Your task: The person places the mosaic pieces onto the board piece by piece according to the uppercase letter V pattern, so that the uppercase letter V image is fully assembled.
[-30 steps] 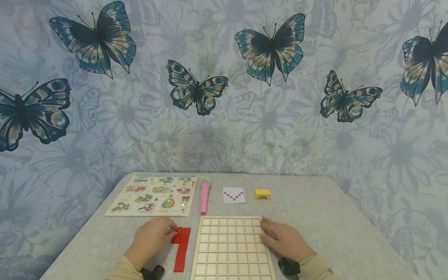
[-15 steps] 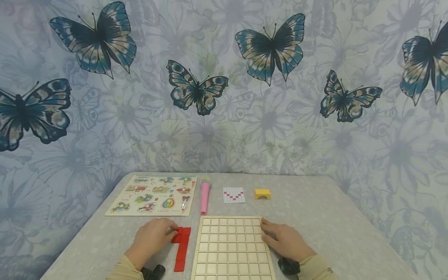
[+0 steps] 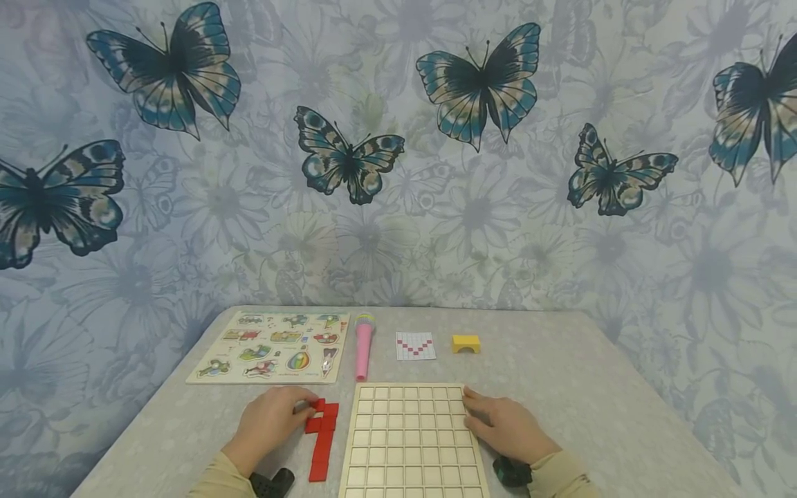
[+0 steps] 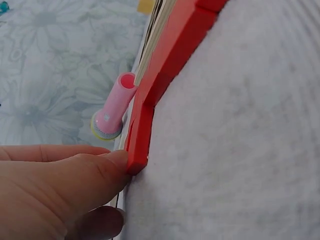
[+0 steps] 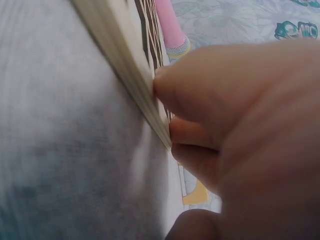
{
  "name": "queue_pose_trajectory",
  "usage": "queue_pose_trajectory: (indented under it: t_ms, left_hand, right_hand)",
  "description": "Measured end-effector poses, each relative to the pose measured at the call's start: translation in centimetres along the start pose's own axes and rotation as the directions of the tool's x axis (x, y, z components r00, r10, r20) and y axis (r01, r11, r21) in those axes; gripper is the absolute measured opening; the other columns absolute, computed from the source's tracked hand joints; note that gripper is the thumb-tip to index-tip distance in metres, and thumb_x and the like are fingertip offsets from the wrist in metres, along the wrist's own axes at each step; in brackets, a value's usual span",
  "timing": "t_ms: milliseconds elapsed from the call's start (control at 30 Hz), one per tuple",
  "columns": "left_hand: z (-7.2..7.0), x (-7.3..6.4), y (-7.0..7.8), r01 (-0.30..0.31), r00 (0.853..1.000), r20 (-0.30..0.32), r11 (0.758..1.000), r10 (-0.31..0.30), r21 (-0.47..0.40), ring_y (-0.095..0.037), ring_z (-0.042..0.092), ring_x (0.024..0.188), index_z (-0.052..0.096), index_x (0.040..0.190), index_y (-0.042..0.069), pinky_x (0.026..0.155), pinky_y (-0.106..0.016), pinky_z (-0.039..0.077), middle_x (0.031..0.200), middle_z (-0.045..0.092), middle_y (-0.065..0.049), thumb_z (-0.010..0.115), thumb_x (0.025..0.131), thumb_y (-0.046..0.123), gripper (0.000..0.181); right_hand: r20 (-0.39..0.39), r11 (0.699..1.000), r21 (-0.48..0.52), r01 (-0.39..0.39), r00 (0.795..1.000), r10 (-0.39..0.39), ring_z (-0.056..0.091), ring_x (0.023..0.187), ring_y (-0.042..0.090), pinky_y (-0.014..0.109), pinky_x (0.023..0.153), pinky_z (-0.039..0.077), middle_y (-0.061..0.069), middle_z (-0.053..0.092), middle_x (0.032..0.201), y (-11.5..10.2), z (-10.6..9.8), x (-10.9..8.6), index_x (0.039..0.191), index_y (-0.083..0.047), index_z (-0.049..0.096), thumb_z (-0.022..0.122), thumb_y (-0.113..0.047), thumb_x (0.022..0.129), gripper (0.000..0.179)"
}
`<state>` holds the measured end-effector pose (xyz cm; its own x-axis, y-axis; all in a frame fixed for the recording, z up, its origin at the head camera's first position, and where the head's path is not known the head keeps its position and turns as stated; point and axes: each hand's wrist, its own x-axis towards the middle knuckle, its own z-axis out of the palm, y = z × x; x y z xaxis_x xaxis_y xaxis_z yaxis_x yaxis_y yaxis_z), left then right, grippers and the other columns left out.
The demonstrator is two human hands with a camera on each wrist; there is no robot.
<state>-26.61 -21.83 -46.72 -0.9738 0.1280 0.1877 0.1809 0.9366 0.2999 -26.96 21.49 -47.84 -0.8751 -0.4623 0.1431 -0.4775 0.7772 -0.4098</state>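
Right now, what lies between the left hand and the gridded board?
The red tiles lie between the left hand and the gridded board, with a bare strip of table separating tiles from board. The head view shows this.

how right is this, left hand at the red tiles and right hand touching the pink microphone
One part is wrong: the right hand touches the right edge of the wooden grid board, not the pink microphone, as the head view shows. The left hand is indeed at the red tiles.
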Motion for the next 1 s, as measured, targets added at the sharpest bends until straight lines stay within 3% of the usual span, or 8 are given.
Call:
queue_pose_trajectory:
  t_ms: [633, 1000]
  left_hand:
    - [0.19, 0.26, -0.19, -0.002, 1.0, -0.016, 1.0, 0.002, -0.012, -0.021, 0.071, 0.096, 0.081, 0.101, 0.025, 0.076, -0.046, 0.057, 0.106, 0.077, 0.005, 0.088, 0.08, 0.028, 0.023]
    - [0.39, 0.32, -0.69, -0.026, 0.999, -0.026, 0.999, 0.025, -0.034, -0.008, 0.059, 0.077, 0.08, 0.103, 0.027, 0.065, -0.038, 0.051, 0.1, 0.071, 0.009, 0.088, 0.079, 0.028, 0.025]
  right_hand:
    - [-0.003, 1.0, 0.018, 0.011, 1.0, -0.011, 0.065, 0.124, 0.029, 0.052, 0.098, 0.053, 0.006, 0.056, 0.151, 0.25, -0.08, 0.0, 0.14, -0.009, 0.064, 0.062, -0.042, 0.102, 0.05]
    - [0.003, 1.0, 0.029, 0.001, 1.0, -0.001, 0.063, 0.127, 0.031, 0.053, 0.099, 0.052, 0.006, 0.056, 0.15, 0.13, -0.11, -0.11, 0.14, -0.01, 0.064, 0.062, -0.043, 0.102, 0.05]
